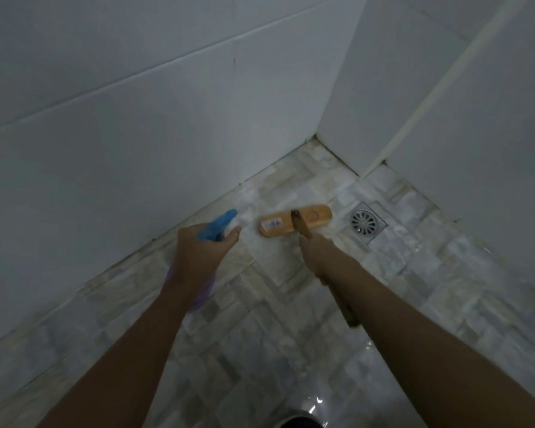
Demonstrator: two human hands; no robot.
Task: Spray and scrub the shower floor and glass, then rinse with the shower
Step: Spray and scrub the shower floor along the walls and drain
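Two grips work in the head view, the only one. The left grip [203,250] is curled round a spray bottle [219,224], its blue nozzle aimed at the shower floor [260,341] beside the left wall [121,134]. The right grip [317,251] clasps the handle of a wooden scrub brush [295,219], whose head lies on the far tiles, just left of the drain [365,225]. Floor scrubbing seems the step in hand; next the brush needs pushing across the whitish patch around it. The bottle's purple body hides behind the wrist, the handle's near end is blurred, and whether the right panel [491,118] is glass I cannot tell.
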